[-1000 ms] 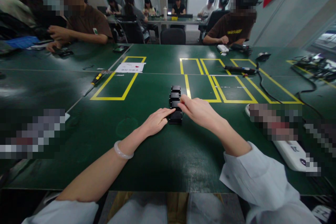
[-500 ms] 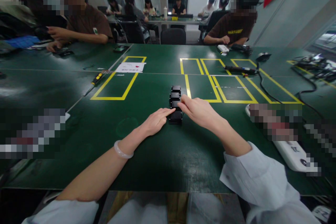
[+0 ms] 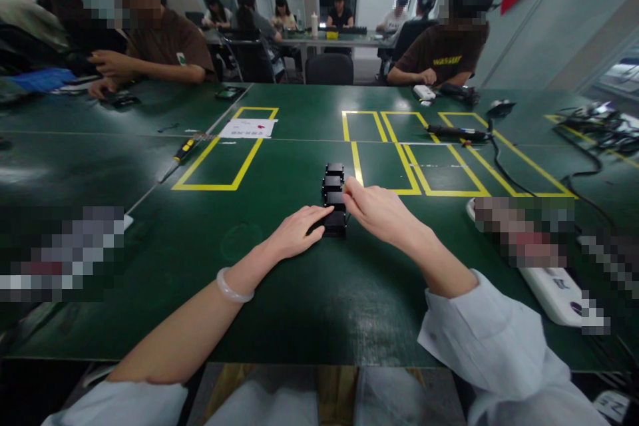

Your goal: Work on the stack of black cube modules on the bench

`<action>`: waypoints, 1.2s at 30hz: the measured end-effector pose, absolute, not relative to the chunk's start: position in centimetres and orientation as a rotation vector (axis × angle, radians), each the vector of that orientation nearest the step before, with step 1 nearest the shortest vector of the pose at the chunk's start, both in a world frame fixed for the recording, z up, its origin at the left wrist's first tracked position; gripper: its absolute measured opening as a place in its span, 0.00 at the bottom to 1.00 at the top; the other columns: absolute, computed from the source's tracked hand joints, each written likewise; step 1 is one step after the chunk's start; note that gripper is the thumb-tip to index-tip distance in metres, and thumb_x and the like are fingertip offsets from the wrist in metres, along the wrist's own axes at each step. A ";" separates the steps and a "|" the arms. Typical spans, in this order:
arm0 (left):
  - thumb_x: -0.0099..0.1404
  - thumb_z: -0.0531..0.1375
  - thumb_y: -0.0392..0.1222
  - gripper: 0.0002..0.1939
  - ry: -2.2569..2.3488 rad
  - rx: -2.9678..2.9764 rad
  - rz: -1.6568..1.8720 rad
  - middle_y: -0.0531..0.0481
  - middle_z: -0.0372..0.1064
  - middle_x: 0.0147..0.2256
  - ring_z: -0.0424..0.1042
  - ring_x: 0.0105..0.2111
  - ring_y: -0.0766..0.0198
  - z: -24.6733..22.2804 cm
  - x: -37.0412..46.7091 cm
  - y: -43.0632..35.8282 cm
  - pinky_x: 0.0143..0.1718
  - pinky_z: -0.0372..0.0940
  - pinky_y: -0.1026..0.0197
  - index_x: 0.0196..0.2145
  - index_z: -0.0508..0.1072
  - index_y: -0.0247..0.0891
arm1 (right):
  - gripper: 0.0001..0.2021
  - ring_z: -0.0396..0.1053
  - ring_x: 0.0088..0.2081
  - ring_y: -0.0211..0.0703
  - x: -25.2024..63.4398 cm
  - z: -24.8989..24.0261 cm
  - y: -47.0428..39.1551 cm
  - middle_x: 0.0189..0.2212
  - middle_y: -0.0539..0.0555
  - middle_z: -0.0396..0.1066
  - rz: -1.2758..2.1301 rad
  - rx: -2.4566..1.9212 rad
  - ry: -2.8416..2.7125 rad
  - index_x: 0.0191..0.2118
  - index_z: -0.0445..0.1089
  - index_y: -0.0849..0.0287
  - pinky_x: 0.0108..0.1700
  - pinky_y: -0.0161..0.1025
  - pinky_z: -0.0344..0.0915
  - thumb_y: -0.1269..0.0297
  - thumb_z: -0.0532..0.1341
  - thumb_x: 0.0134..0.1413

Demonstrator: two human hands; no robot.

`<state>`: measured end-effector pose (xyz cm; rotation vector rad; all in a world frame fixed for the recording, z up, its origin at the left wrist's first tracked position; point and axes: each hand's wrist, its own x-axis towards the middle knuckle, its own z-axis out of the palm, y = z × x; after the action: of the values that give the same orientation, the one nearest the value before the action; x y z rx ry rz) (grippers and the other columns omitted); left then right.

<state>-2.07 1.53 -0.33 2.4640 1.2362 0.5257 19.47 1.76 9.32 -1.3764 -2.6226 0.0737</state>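
Several small black blocks [image 3: 334, 220] stand in a row on the green table [image 3: 279, 306], running away from me. My left hand [image 3: 299, 231] rests at the left side of the nearest blocks, with its index finger reaching onto them and its thumb apart, near the front block. On the right side, my right hand [image 3: 374, 210] is curled beside the second and third blocks, fingers pinched together. Whatever sits between those fingertips is too small to make out.
Yellow tape rectangles mark the table beyond. A yellow-black screwdriver [image 3: 186, 148] and white paper [image 3: 248, 128] lie at the left back. A black corded tool [image 3: 459, 134] lies right back. A white device [image 3: 554, 296] is at the right. People sit opposite.
My left thumb has moved away from the index finger, toward the front block. My right hand and the row of blocks look almost the same.
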 end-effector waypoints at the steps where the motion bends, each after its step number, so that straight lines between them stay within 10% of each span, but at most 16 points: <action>1: 0.68 0.50 0.44 0.25 1.247 2.464 0.520 0.45 0.62 0.56 0.62 0.53 0.55 -0.3 -2.0 1.5 0.55 0.58 0.51 0.61 0.58 0.40 | 0.14 0.66 0.27 0.41 19.4 9.2 1.8 0.30 0.54 0.73 0.062 -1.391 -2.626 0.44 0.59 0.58 0.26 0.36 0.44 0.58 0.41 0.65; 36: 0.71 0.47 0.48 0.22 1.259 2.514 0.534 0.47 0.64 0.53 0.63 0.51 0.57 -0.8 -2.0 1.8 0.52 0.60 0.54 0.60 0.59 0.42 | 0.12 0.68 0.28 0.41 19.5 8.8 2.3 0.31 0.54 0.73 0.018 -1.436 -2.635 0.44 0.60 0.57 0.26 0.35 0.45 0.59 0.45 0.65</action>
<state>-1.99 1.75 -0.75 2.5141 1.2587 0.5340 19.46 2.26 8.77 -1.4360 -2.6351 0.0184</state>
